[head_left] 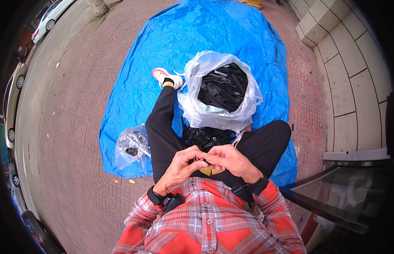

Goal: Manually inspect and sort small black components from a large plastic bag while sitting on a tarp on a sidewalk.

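I sit on a blue tarp (214, 29) with my legs in black trousers. My left hand (182, 165) and my right hand (230, 161) meet over my lap, fingertips pinched together on a small dark part (204, 160) that is mostly hidden by the fingers. Just beyond my hands a heap of small black parts (205, 137) lies between my legs. Farther out stands a large clear plastic bag (205, 112) filled with black strip-like pieces (224, 86). Both wrists wear black bands.
A small clear bag (131, 146) with a few dark bits lies at my left thigh on the tarp edge. Brick paving surrounds the tarp, parked cars (48, 17) line the left, a tiled wall (353, 76) rises on the right, and a glass-topped cabinet (345, 190) stands lower right.
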### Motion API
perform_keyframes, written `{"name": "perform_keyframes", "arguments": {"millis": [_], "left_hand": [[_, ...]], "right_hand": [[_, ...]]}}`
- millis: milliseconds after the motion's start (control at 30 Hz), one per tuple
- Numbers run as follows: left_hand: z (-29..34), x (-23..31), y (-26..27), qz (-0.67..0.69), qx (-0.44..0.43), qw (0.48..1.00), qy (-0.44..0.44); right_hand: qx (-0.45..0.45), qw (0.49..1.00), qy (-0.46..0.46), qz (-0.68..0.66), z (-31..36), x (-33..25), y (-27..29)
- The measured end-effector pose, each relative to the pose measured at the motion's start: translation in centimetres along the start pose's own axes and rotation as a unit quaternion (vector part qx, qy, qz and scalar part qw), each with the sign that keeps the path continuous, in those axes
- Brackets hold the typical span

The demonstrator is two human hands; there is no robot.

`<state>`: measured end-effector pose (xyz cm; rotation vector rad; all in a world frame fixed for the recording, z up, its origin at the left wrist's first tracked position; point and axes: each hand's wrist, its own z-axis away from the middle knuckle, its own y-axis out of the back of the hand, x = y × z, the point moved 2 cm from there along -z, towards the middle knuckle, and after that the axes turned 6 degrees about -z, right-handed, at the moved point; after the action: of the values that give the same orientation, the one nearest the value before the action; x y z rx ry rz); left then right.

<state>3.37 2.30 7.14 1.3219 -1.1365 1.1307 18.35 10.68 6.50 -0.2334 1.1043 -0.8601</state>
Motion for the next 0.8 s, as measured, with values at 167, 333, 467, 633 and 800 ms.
{"name": "perform_keyframes", "arguments": {"millis": [167, 333, 467, 633, 800], "left_hand": [[0.0, -0.3, -0.5, -0.040, -0.009, 0.998, 0.053], [0.1, -1.2, -0.1, 0.074, 0.066, 0.992, 0.075], [0.1, -2.4, 0.4, 0.181, 0.082, 0.960, 0.197], [0.2, -2.2, -0.9, 0.270, 0.034, 0.931, 0.243], [0.0, -2.7, -0.6, 0.190, 0.069, 0.952, 0.229]], "right_hand": [[0.098, 0.982, 0.122, 0.102, -0.4, 0.6, -0.7], [0.020, 0.997, 0.072, 0.027, 0.1, -0.1, -0.1], [0.082, 0.987, 0.098, 0.100, -0.1, -0.4, -0.3], [0.148, 0.942, 0.185, 0.238, -1.2, 0.7, -0.1], [0.190, 0.914, 0.195, 0.299, -1.0, 0.7, 0.5]]}}
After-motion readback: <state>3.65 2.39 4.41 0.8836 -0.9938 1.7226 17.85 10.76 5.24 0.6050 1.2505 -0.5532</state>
